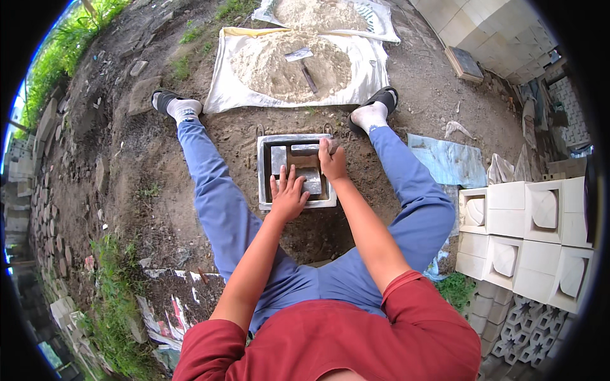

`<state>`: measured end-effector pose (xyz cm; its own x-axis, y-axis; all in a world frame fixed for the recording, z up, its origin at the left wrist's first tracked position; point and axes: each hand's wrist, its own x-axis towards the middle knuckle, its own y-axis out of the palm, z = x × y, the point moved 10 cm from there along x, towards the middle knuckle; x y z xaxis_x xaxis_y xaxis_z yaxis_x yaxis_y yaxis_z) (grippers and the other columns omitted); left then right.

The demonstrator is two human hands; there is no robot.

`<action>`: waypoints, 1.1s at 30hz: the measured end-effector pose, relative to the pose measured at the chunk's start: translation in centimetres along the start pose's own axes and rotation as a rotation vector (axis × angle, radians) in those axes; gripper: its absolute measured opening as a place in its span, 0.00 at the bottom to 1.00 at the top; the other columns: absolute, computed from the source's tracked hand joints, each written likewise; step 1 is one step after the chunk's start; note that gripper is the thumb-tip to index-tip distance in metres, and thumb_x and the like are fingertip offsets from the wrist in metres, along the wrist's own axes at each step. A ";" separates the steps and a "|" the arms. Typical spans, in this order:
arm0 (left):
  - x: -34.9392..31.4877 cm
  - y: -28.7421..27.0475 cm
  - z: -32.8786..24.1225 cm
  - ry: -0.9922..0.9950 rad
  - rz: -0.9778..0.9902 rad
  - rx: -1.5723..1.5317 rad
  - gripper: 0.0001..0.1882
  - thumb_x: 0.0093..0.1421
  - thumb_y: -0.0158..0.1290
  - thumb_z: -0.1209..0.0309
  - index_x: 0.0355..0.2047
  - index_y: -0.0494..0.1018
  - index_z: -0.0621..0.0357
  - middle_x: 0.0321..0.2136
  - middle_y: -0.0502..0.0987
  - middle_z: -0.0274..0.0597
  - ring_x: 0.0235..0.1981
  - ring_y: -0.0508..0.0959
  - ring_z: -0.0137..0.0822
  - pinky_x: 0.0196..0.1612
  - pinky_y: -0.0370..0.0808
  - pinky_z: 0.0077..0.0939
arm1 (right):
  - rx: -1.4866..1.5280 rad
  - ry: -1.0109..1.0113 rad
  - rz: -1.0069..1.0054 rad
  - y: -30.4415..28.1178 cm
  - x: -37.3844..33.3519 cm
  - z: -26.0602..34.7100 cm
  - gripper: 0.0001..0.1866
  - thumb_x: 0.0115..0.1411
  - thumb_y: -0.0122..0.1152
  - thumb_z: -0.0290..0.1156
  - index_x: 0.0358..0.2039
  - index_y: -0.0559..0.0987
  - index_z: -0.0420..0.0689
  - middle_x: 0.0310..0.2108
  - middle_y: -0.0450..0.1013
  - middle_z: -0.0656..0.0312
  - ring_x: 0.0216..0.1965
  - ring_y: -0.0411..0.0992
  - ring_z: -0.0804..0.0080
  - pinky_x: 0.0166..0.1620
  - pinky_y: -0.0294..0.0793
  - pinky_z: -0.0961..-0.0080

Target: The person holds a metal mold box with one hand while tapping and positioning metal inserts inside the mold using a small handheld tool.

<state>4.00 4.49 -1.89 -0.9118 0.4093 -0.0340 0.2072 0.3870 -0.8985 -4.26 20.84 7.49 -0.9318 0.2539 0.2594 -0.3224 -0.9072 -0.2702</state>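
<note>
A square metal mould (pixel 262 171) lies on the dirt between my legs, with several grey metal blocks inside it. One block (pixel 278 159) stands along the left wall and another (pixel 305 149) along the far wall. My left hand (pixel 289 197) lies over the near wall, fingers spread, their tips on the near metal block (pixel 311 180). At the mould's far right corner, my right hand (pixel 333 164) is closed; its fingers hide whatever it grips. Small metal loops stick out at the mould's far side.
Beyond the mould, a white sack sheet (pixel 219 89) bears a heap of pale sandy powder (pixel 267 63) with a trowel (pixel 308 75) on it. A second powder-covered sheet (pixel 381 19) lies farther off. Pale moulded blocks (pixel 508 209) are stacked at right, near a blue plastic sheet (pixel 445 159).
</note>
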 end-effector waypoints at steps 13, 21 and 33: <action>-0.9 0.0 1.4 0.010 -0.057 0.041 0.31 0.68 0.50 0.48 0.66 0.68 0.48 0.78 0.46 0.50 0.79 0.38 0.55 0.74 0.33 0.67 | 0.322 0.100 -0.008 -1.7 2.2 8.3 0.27 0.77 0.50 0.42 0.18 0.63 0.47 0.14 0.58 0.73 0.17 0.55 0.84 0.23 0.55 0.75; 0.4 0.1 -0.5 0.021 -0.046 0.034 0.30 0.68 0.50 0.47 0.65 0.68 0.48 0.78 0.47 0.49 0.79 0.38 0.54 0.75 0.32 0.66 | -0.031 0.007 -0.073 -0.7 -0.4 -1.9 0.28 0.75 0.51 0.49 0.23 0.74 0.39 0.15 0.68 0.56 0.19 0.70 0.65 0.27 0.65 0.61; -0.7 -0.1 1.1 -0.008 -0.006 0.055 0.30 0.69 0.49 0.48 0.67 0.67 0.47 0.78 0.46 0.47 0.79 0.37 0.54 0.75 0.31 0.65 | 0.146 0.051 0.032 -1.4 1.2 9.0 0.27 0.76 0.50 0.43 0.21 0.70 0.40 0.13 0.65 0.63 0.18 0.65 0.74 0.25 0.61 0.66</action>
<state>4.19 3.26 -2.26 -0.9159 0.4001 -0.0321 0.1821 0.3430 -0.9215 -3.47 19.43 16.53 -0.9495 0.2377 0.2046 -0.2685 -0.9532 -0.1389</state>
